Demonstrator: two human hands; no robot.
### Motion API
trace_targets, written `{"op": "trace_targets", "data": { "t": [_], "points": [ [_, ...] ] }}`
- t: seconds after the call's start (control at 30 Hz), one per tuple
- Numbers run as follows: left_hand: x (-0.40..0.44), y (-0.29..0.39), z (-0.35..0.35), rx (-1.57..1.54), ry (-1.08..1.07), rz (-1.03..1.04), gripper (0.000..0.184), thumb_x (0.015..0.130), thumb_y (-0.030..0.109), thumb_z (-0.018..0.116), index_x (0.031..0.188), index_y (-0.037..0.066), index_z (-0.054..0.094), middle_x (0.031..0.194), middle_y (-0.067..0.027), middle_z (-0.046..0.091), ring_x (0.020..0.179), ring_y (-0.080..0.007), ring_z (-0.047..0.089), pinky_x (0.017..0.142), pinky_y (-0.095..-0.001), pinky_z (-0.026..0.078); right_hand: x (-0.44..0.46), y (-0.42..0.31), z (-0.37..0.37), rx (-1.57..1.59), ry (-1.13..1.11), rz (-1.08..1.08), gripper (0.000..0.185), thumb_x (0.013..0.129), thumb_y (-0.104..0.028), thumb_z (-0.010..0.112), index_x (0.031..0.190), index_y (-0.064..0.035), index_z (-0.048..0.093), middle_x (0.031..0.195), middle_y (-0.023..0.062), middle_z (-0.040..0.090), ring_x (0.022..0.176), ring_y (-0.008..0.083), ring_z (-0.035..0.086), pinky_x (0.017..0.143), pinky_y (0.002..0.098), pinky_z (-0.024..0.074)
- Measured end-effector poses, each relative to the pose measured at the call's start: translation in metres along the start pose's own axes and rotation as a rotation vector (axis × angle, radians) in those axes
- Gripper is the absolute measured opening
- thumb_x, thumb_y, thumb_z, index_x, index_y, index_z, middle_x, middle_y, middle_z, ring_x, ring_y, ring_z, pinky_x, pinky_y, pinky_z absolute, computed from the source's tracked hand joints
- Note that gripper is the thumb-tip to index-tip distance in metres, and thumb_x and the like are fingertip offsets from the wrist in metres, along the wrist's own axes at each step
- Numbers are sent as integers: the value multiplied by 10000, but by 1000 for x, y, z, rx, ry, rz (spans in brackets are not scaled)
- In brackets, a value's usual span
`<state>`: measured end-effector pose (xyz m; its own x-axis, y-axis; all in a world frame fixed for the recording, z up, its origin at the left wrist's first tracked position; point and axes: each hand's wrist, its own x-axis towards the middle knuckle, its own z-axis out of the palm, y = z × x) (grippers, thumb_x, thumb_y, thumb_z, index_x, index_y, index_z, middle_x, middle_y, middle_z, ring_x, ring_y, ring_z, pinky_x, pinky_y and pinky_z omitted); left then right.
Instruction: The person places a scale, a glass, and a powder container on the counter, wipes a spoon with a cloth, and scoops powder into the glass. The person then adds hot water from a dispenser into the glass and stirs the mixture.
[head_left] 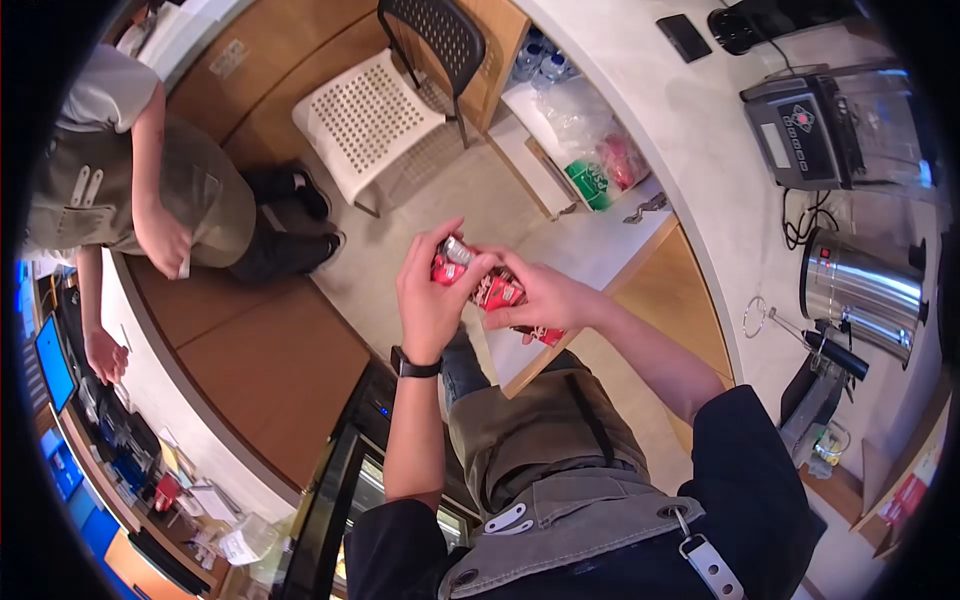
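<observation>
Both hands are raised in front of the apron at mid-view, close together around small red and brown wrapped packets. My left hand, with a dark watch on its wrist, has its fingers curved round a red and silver packet. From the right, my right hand grips the red and brown packets, and some of them stick out below its fingers. The exact number of packets is hidden by the fingers. Below the hands is an open cabinet door.
A co-worker in an apron stands at the left by a counter with a tablet. A perforated chair stands ahead. The right counter holds a blender, a steel container and a phone. An open cabinet holds bags.
</observation>
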<state>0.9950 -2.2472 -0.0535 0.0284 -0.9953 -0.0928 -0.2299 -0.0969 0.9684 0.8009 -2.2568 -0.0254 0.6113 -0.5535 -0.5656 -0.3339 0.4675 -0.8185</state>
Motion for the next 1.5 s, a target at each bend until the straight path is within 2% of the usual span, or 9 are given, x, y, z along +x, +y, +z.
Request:
{"op": "trace_targets", "data": {
  "t": [0.2, 0.43, 0.7, 0.83, 1.07, 1.2, 1.3, 1.43, 1.5],
  "points": [
    [-8, -61, 24, -264, 132, -97, 770, 991, 324, 688, 1583, 49, 279, 1622, -156, 338, 1436, -325, 428, 1154, -469, 399, 51, 55, -56, 273, 43, 100, 692, 992, -226, 695, 1555, -108, 310, 1154, 110, 658, 821, 172, 726, 597, 321, 606],
    [-133, -174, 43, -331, -90, -588, 547, 1006, 307, 687, 1434, 20, 504, 1319, -107, 593, 1149, -208, 601, 964, -337, 503, 176, 138, -197, 642, 657, -61, 288, 1056, -354, 587, 1170, -89, 583, 987, 85, 696, 784, 209, 690, 660, 363, 587],
    [-195, -161, 66, -792, -48, -1141, 857, 1012, 314, 676, 1605, 38, 122, 1478, -177, 506, 1256, -246, 593, 936, -399, 570, 250, 225, -379, 813, 1010, -212, 164, 956, -189, 584, 1025, -42, 565, 945, 151, 678, 818, 338, 707, 774, 499, 615],
    [-205, -176, 82, -997, 105, -1152, 831, 990, 158, 696, 1612, 57, 154, 1444, -213, 528, 1242, -242, 599, 972, -366, 545, 270, 255, -452, 835, 1183, -241, 195, 944, -168, 621, 1089, -41, 591, 994, 140, 682, 859, 319, 712, 814, 492, 619],
    [-193, -169, 88, -937, 219, -1130, 709, 986, 103, 687, 1564, 44, 281, 1364, -205, 595, 1205, -222, 615, 985, -351, 530, 268, 229, -473, 955, 1156, -289, 87, 1001, -206, 618, 1050, -135, 629, 992, 65, 683, 879, 229, 683, 832, 437, 600],
    [-186, -164, 91, -880, 275, -1157, 667, 981, 131, 690, 1539, 24, 341, 1274, -170, 638, 1099, -200, 654, 929, -328, 541, 280, 231, -474, 757, 1427, -425, 184, 968, -234, 679, 1129, -146, 682, 1044, 46, 692, 913, 142, 648, 788, 316, 544],
    [-190, -157, 96, -881, 366, -1244, 641, 985, 142, 691, 1514, 3, 355, 1267, -154, 642, 1104, -198, 648, 935, -331, 538, 302, 264, -455, 398, 1769, -149, 194, 917, -183, 694, 1086, -88, 681, 1008, 37, 682, 872, 117, 638, 699, 292, 512],
    [-195, -119, 88, -1084, 478, -1198, 606, 987, 144, 687, 1467, -49, 372, 1271, -136, 634, 1129, -205, 644, 924, -335, 544, 277, 222, -330, 580, 1279, -209, 97, 868, -66, 639, 873, -151, 591, 774, -21, 537, 618, 91, 456, 516, 300, 380],
    [-189, -90, 79, -1114, 453, -1146, 526, 989, 133, 675, 1408, -60, 424, 1262, -122, 627, 1127, -202, 651, 918, -337, 566, 259, 202, -265, 391, 1107, -109, 53, 914, -109, 626, 918, -143, 586, 816, -19, 549, 727, 104, 490, 672, 324, 451]
  ]
}}
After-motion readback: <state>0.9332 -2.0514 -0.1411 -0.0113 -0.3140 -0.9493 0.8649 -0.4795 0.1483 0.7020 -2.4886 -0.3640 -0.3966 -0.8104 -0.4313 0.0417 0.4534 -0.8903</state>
